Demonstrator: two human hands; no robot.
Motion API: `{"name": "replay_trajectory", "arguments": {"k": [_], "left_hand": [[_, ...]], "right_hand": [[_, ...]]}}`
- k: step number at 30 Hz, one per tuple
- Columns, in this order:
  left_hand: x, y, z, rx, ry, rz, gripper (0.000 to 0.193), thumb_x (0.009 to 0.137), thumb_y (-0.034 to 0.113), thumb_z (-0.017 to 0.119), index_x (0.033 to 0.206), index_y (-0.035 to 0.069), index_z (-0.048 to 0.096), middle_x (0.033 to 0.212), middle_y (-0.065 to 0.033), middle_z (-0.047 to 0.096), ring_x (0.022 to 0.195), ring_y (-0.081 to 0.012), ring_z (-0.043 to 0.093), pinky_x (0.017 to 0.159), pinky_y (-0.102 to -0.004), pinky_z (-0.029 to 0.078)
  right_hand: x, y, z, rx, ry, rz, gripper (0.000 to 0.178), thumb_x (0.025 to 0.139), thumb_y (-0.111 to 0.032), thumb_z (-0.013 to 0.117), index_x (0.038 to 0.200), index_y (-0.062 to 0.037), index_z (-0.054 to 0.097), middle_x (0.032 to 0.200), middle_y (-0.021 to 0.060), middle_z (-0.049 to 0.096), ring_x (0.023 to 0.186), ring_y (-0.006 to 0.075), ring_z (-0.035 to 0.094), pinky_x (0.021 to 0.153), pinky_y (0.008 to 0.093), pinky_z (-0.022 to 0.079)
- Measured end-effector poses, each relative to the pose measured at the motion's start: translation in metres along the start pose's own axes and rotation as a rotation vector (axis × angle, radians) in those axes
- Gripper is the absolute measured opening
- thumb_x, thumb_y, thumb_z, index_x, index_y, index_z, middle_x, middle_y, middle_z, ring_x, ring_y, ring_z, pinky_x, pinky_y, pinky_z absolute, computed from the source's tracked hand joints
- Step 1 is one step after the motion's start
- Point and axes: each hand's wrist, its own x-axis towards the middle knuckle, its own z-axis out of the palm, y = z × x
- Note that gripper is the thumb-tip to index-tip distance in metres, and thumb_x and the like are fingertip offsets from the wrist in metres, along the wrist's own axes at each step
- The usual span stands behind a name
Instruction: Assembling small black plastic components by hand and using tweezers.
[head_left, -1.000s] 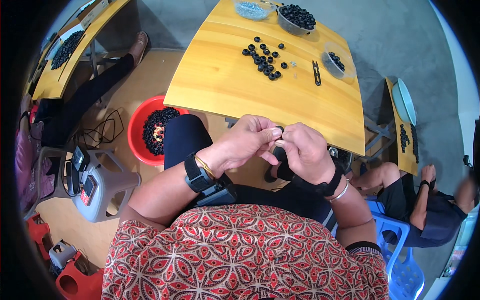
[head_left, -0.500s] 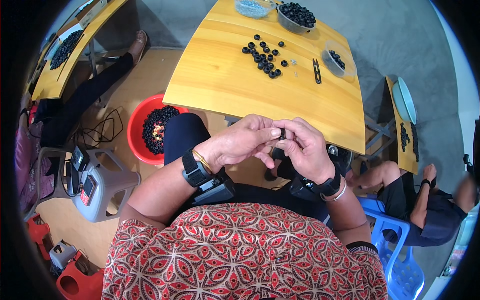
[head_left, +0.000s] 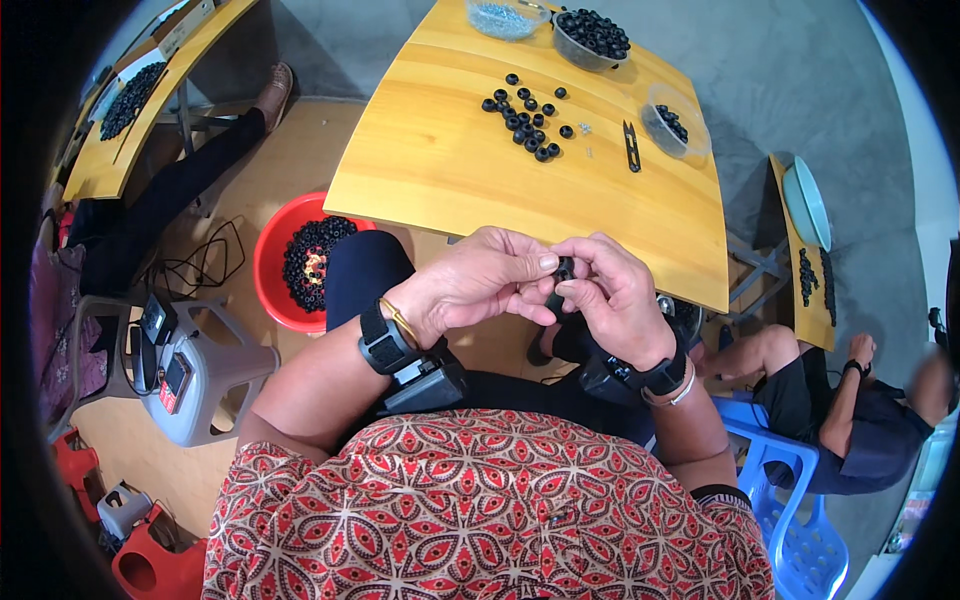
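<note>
Just beyond the near edge of the table, on my side, my two hands meet over my lap. A small black bead-like part (head_left: 565, 266) is pinched between them. My left hand (head_left: 490, 277) presses it with thumb and forefinger. My right hand (head_left: 622, 298) grips its other side between thumb and fingers; some fingertips are hidden. On the yellow wooden table (head_left: 450, 180) lie several loose black bead-like parts (head_left: 510, 113) with holes. Beside them are tiny silvery bits (head_left: 586, 129) and black thread snips (head_left: 631, 147).
Along the table's far side stand a tub of pale blue bits (head_left: 503, 20) and a bowl of black parts (head_left: 590, 57), with a smaller clear container (head_left: 692, 148) at right. A red basin (head_left: 267, 270) sits by my left knee. Another person (head_left: 870, 430) sits at right near a blue chair (head_left: 790, 470).
My hands have shifted slightly around the black part, and more of it shows between the fingertips. Things on the table lie as before; the view has moved a little.
</note>
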Motion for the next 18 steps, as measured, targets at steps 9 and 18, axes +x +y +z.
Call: {"name": "replay_trajectory", "arguments": {"k": [9,18], "left_hand": [[-0.0014,-0.0015,0.0031,0.002,0.091,0.014,0.016,0.082,0.011,0.056,0.087,-0.004,0.058,0.071,-0.0063,0.058,0.061,-0.0126,0.059,0.063,-0.0296,0.056],[-0.0017,-0.0037,0.0051,0.002,0.108,0.070,0.014,0.082,0.009,0.054,0.086,-0.004,0.057,0.070,-0.0064,0.058,0.058,-0.0106,0.057,0.063,-0.0297,0.055]], "right_hand": [[-0.0033,0.0040,0.0061,0.212,0.136,0.117,0.019,0.072,0.004,0.058,0.088,-0.0030,0.050,0.064,0.0004,0.049,0.056,0.0055,0.045,0.050,0.0190,0.038],[-0.0052,0.0008,0.0095,0.032,0.187,0.047,0.012,0.072,0.000,0.062,0.077,-0.0035,0.051,0.062,0.0036,0.056,0.054,0.0081,0.052,0.050,0.0209,0.041]]}}
